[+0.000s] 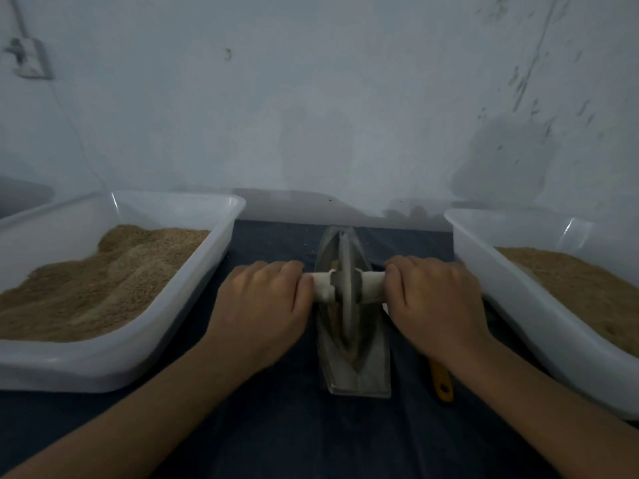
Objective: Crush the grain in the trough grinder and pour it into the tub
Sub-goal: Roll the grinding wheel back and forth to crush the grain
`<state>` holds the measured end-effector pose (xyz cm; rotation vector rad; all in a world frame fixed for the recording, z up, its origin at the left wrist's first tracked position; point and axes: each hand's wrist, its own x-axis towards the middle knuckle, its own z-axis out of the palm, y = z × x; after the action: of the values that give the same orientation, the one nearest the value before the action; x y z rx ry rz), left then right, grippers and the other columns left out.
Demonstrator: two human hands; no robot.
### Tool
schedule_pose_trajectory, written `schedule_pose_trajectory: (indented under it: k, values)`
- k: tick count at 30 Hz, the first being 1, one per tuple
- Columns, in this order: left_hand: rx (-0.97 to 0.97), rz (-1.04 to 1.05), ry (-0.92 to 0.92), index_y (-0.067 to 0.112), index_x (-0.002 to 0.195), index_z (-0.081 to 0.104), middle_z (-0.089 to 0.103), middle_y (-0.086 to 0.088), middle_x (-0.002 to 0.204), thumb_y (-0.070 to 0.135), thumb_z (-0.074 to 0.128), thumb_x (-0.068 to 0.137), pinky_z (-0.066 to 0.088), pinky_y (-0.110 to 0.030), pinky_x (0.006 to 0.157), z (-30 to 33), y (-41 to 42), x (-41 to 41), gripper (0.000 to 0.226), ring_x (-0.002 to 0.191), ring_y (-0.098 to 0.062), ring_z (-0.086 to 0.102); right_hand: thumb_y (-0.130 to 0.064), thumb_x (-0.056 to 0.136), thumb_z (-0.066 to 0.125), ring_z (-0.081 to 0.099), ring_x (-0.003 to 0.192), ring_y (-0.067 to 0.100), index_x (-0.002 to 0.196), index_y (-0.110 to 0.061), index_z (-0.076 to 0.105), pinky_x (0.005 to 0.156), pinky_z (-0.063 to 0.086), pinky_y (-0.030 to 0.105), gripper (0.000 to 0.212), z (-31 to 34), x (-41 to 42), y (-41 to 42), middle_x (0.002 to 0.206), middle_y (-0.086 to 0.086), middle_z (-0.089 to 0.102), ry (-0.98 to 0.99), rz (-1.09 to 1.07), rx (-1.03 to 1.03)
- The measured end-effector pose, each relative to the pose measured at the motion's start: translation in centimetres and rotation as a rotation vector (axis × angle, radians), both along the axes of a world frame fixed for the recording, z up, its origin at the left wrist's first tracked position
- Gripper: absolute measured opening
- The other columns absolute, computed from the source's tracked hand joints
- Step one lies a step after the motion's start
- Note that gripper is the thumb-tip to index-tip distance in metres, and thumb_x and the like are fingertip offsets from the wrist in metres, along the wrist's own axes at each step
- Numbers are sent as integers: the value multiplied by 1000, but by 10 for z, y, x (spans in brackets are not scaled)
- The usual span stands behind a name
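Hiding the axle (pixel 345 284) ends, both hands' curled fingers (pixel 292 271); grain indistinct.

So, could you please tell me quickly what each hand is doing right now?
Left hand: closed around the left end of the grinder wheel's axle handle.
Right hand: closed around the right end of the same handle.

Legible text: none. No lettering, label, brand mark or number can be read on any object or surface in the head view; the picture is dim and soft.
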<state>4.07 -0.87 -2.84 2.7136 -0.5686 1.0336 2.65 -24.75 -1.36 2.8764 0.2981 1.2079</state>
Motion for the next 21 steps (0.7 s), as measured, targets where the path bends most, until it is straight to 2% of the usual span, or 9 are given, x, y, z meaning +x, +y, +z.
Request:
schedule_pose_trajectory:
  k: [3, 6, 9, 11, 13, 15, 17, 19, 21]
  values:
    - [262, 142, 6, 26, 81, 49, 55, 7, 79, 34, 12, 98, 31, -33, 63, 12, -17, 44, 41, 65, -17, 47, -35, 99, 18, 32, 45, 9, 61, -26, 35, 47, 16, 28, 43, -2, 36, -4, 53, -11, 36, 81, -104, -19]
    - [293, 199, 57, 17, 83, 53, 58, -1, 80, 26, 27, 100, 35, -33, 63, 24, -30, 78, 32, 67, -24, 52, -21, 99, 42, 38, 57, 18, 78, -14, 33, 49, 24, 30, 24, 1, 73, -8, 64, -3, 30, 176, -174, -225]
    - [267, 212, 139, 19, 82, 50, 56, 0, 82, 41, -2, 84, 36, -34, 64, 31, -33, 96, 56, 65, -23, 46, -17, 93, 58, 41, 64, 22, 90, -18, 34, 47, 20, 29, 24, 8, 85, -8, 70, 1, 29, 256, -182, -270]
    - [247, 203, 156, 19, 83, 50, 60, 0, 88, 40, -12, 76, 34, -34, 63, 29, -32, 92, 66, 64, -23, 42, -19, 94, 55, 38, 59, 19, 86, -17, 32, 47, 20, 29, 24, 6, 82, -7, 69, -1, 32, 257, -188, -264]
    - [267, 224, 106, 19, 93, 56, 68, -2, 98, 37, -3, 88, 32, -34, 63, 23, -29, 75, 62, 65, -24, 47, -24, 99, 37, 35, 53, 16, 75, -17, 35, 48, 21, 30, 25, 1, 72, -6, 63, -5, 35, 195, -184, -187]
    - [185, 210, 68, 18, 119, 64, 72, 0, 102, 38, 10, 99, 37, -36, 67, 16, -22, 52, 61, 74, -25, 59, -32, 101, 20, 42, 50, 17, 69, -23, 48, 48, 26, 30, 43, -2, 51, -4, 58, -7, 44, 152, -142, 19]
    - [76, 114, 41, 15, 142, 59, 75, 1, 109, 43, 21, 104, 47, -38, 75, 9, -13, 25, 60, 88, -24, 68, -36, 103, 19, 52, 53, 16, 81, -25, 67, 51, 41, 32, 54, -6, 24, -2, 63, -8, 60, 81, -43, 122]
    - [34, 21, 1, 12, 145, 57, 74, -1, 120, 42, 29, 106, 52, -41, 82, 3, -3, 0, 57, 99, -23, 70, -36, 104, 23, 63, 66, 15, 98, -24, 74, 60, 51, 32, 53, -10, -1, -5, 78, -6, 71, 18, 27, 106]
    - [40, -22, -11, 12, 146, 57, 72, -2, 126, 42, 31, 107, 54, -42, 87, 0, 2, -11, 55, 106, -22, 69, -35, 105, 26, 69, 78, 15, 106, -23, 75, 66, 50, 27, 50, -11, -15, -8, 84, -6, 73, -49, 57, 75]
